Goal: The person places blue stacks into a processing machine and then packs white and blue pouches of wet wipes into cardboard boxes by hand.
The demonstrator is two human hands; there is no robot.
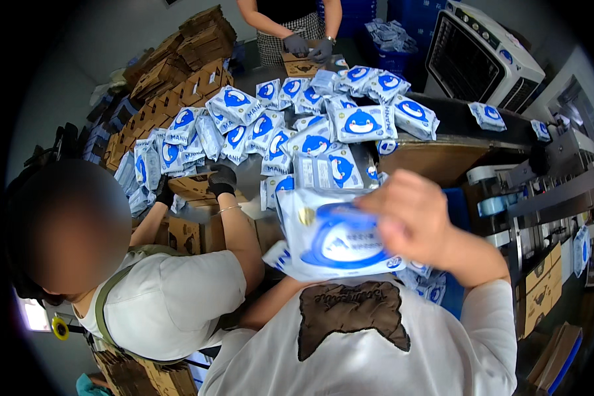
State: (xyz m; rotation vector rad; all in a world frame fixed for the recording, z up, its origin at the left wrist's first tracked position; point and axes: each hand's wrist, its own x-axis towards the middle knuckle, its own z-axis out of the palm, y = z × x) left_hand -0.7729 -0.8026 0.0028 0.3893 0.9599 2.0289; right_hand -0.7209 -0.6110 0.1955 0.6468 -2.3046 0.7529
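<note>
A white and blue soft pack of wipes [336,241] with a printed whale is held up close in front of my chest. My right hand [412,214] is at its upper right side, with curled fingers blurred against its front face. My left forearm comes up below the pack; my left hand is hidden behind it, so its fingers do not show. Part of another pack [278,258] sticks out past the lower left corner. Just beyond, similar packs [327,168] lie heaped on the table.
To my left, a co-worker's gloved hands [222,180] work at a cardboard box [190,187]. Across the table another person's gloved hands [308,48] touch a box [303,66]. A dark conveyor [452,135] with packs runs right, near a machine [561,168]. Stacked cartons [171,99] stand far left.
</note>
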